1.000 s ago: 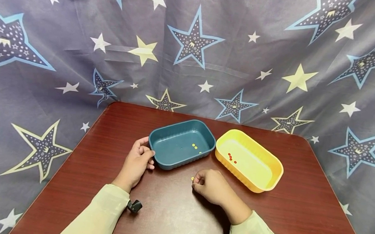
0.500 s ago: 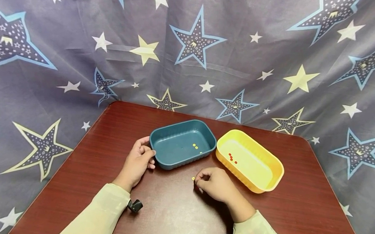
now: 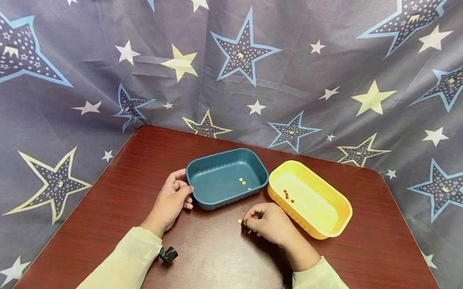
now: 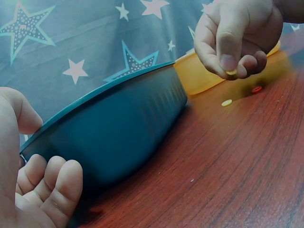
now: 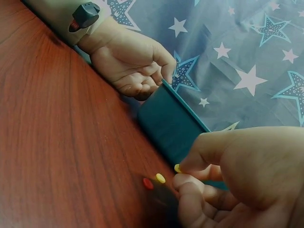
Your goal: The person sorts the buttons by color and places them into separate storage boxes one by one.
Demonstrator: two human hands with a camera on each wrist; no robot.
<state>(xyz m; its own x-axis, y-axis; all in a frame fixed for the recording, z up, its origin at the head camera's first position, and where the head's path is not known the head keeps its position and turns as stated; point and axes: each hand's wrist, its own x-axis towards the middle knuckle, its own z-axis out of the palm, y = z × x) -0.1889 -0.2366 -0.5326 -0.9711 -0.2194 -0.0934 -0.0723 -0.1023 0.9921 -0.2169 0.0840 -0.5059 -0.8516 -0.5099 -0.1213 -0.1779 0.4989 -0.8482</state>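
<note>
My left hand (image 3: pixel 170 202) grips the left end of a dark teal plastic tray (image 3: pixel 213 201), thumb at its rim. In the left wrist view, several of its fingers curl below the rim against the outer wall. My right hand (image 3: pixel 271 225) is over the table in front of both trays. Between its thumb and forefinger it pinches a small yellow disc (image 5: pixel 178 168). Right under these fingertips, another yellow disc (image 4: pixel 226 102) and a red disc (image 4: pixel 257 89) lie on the wood, close together.
Some yellow discs (image 3: pixel 244 183) lie inside the teal tray at its right end. To its right stands a yellow tray (image 3: pixel 331 217) with several red discs (image 3: pixel 286 195) in it. Behind the brown table (image 3: pixel 206 256) hangs a grey star-patterned cloth (image 3: pixel 226 100).
My right hand has shifted slightly up and to the right. The red disc beneath it, hidden before, now shows beside the loose yellow one. The left hand keeps its grip on the teal tray.
</note>
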